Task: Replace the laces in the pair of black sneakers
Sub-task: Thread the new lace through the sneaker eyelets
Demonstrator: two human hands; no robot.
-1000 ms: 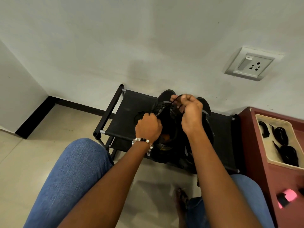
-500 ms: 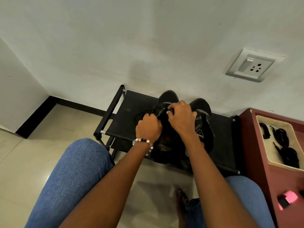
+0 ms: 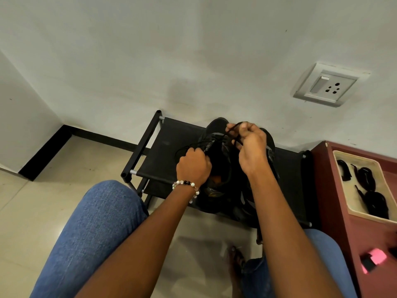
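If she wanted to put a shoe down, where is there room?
The rack top is bare left of the sneakers, up to its end bar. The floor left of the rack is open too. The tray of laces is crowded.

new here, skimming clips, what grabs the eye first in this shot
Two hands meet at centre over black sneakers on a black rack: the right hand pinches a black lace pulled up, the left hand grips the shoe's side. At right, a beige tray holds coiled black laces.
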